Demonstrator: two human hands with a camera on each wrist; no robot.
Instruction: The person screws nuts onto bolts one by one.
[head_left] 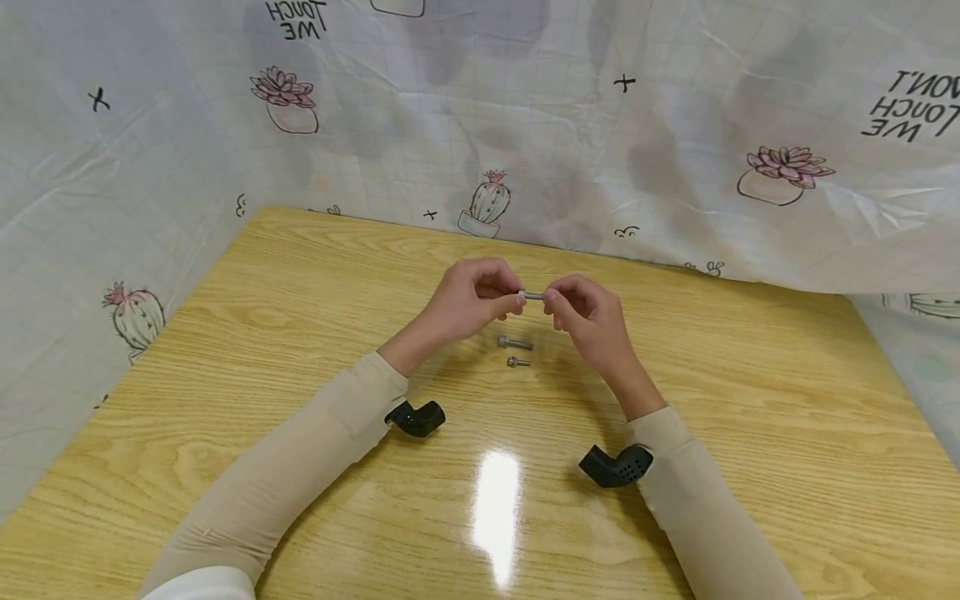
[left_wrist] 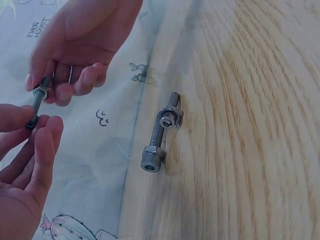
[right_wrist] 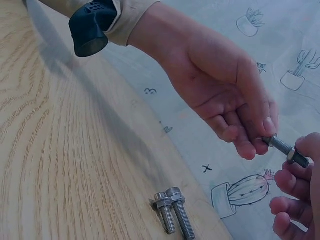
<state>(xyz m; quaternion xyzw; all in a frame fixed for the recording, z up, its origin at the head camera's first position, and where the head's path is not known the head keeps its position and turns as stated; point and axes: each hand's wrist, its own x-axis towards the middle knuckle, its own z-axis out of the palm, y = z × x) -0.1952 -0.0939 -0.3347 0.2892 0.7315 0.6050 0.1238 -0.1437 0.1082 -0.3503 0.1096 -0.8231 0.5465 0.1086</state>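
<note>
Between the two hands, above the table, is a grey metal bolt with a hex nut on its threaded part. My left hand pinches the head end between thumb and fingers. From the other side, my right hand has thumb and fingertips at the nut near the threaded end. Its other fingers are loosely bent. Below the hands, a longer socket-head bolt with a nut close to its head lies on the table. Beside it is a shorter bolt, also carrying a nut.
The wooden table reaches back to a patterned cloth curtain, which hangs along the rear and left. Black wrist-worn mounts stick out from both sleeves. A bright light reflection lies on the front of the tabletop.
</note>
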